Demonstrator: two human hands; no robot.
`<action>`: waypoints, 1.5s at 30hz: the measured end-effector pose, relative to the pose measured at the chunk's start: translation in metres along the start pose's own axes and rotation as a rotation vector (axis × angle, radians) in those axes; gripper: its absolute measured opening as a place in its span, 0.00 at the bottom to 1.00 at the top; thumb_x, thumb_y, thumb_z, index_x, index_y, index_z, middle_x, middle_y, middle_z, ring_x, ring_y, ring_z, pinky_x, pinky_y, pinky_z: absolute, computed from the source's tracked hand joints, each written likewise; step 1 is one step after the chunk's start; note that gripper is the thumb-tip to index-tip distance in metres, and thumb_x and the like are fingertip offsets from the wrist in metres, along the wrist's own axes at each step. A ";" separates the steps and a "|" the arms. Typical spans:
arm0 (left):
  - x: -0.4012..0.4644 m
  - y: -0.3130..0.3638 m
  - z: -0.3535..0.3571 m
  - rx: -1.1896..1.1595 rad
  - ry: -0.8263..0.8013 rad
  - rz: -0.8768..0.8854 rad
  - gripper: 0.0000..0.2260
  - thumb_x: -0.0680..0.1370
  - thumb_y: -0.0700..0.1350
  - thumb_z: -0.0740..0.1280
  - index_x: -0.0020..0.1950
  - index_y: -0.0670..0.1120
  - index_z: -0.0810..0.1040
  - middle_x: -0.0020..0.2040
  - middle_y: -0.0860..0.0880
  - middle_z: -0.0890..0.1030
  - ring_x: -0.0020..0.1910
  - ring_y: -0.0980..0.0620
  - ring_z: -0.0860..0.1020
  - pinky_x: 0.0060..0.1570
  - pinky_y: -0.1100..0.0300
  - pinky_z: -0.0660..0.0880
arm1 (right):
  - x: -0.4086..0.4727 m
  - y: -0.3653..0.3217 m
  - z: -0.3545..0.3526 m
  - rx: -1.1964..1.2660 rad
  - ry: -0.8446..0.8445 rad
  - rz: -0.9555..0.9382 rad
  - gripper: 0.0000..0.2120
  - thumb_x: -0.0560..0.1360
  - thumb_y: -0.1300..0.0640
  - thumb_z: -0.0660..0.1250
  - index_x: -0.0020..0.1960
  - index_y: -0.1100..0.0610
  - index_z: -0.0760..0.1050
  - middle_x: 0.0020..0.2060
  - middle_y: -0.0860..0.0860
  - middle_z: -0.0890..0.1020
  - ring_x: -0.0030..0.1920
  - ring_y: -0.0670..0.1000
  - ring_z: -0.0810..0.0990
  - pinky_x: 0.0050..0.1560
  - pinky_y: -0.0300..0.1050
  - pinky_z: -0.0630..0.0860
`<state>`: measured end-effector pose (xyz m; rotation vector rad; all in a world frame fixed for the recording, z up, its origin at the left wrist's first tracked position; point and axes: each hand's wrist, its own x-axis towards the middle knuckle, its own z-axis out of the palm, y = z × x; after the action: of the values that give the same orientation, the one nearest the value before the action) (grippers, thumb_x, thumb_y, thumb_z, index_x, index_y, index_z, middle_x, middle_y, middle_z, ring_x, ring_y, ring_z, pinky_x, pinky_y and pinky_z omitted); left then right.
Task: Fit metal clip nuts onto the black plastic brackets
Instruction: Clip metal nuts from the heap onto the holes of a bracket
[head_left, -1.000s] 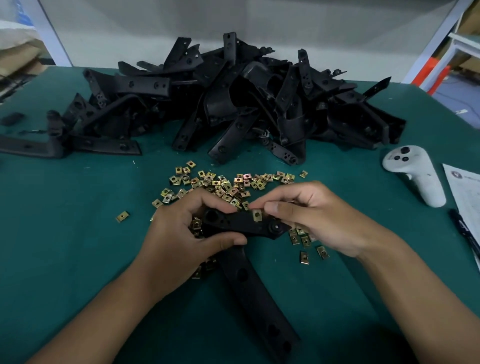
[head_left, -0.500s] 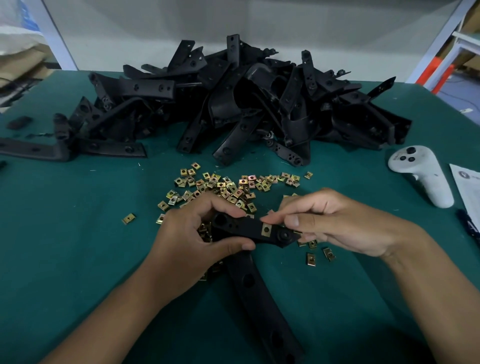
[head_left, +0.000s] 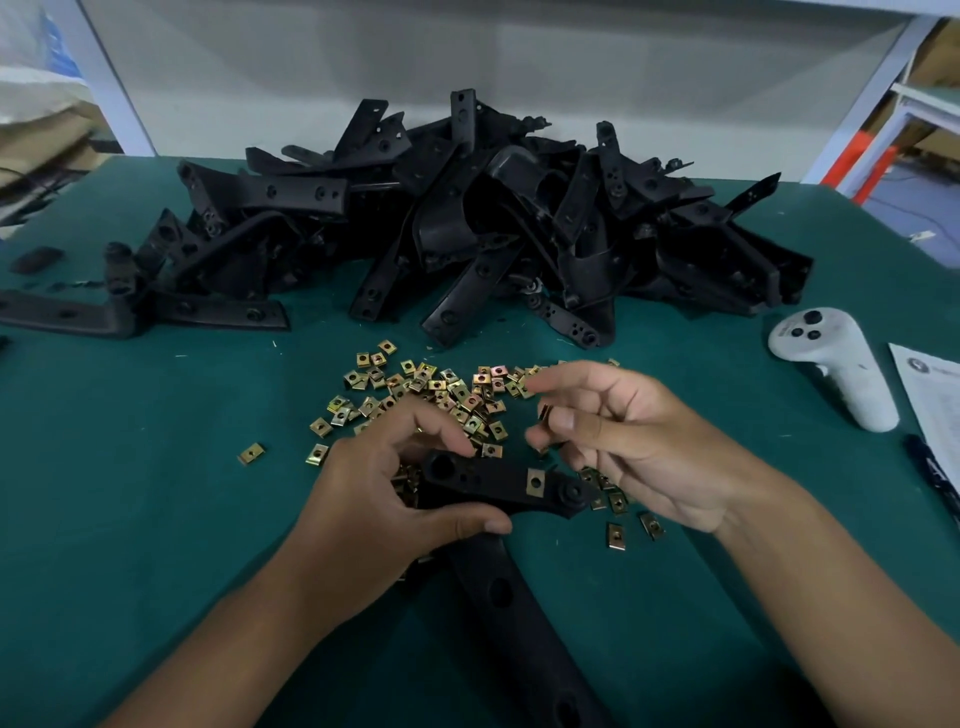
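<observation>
Black moulded plastic, in the form of a long angled bracket (head_left: 488, 480), is gripped by the left hand (head_left: 384, 499), whose thumb and fingers are curled round its upper arm; the lower arm runs toward the bottom edge over the green felt-covered table (head_left: 130, 493). A square brass-coloured metal clip nut (head_left: 535, 480) is seated on the bracket's upper arm, just beside a round boss at its tip. The right hand (head_left: 634, 441) is held above and apart from the bracket, its fingers loosely spread; a small dark-gold piece is seen at its thumb tip, but whether it is pinched cannot be told. A scatter of loose brass clip nuts (head_left: 441, 387) lies between the hands and a large heap of black plastic brackets (head_left: 467, 223). A white handheld controller (head_left: 831, 364) and a printed paper sheet (head_left: 935, 395) lie at the right.
</observation>
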<state>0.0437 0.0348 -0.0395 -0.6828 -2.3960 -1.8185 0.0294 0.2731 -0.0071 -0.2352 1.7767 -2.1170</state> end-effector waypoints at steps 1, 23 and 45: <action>0.000 -0.001 0.000 0.008 0.012 0.007 0.21 0.61 0.64 0.79 0.47 0.59 0.76 0.41 0.61 0.83 0.40 0.63 0.81 0.40 0.75 0.73 | 0.000 0.000 0.001 0.007 0.003 0.003 0.13 0.73 0.62 0.70 0.54 0.51 0.85 0.42 0.49 0.84 0.48 0.48 0.85 0.38 0.34 0.76; 0.001 -0.004 -0.002 0.225 -0.124 0.019 0.24 0.76 0.64 0.65 0.72 0.68 0.69 0.60 0.67 0.77 0.64 0.61 0.73 0.62 0.68 0.65 | 0.002 0.005 0.007 0.057 0.026 0.017 0.06 0.74 0.61 0.69 0.51 0.57 0.77 0.39 0.47 0.82 0.43 0.47 0.82 0.36 0.35 0.74; 0.003 -0.004 -0.002 0.116 -0.017 0.086 0.18 0.68 0.61 0.75 0.58 0.64 0.81 0.53 0.62 0.82 0.56 0.57 0.80 0.57 0.73 0.70 | -0.001 -0.001 0.010 -0.099 0.058 -0.003 0.17 0.68 0.61 0.77 0.54 0.52 0.79 0.49 0.53 0.87 0.47 0.48 0.85 0.44 0.38 0.79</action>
<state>0.0392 0.0330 -0.0416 -0.7788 -2.4192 -1.6335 0.0337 0.2643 -0.0043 -0.2050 1.9185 -2.0598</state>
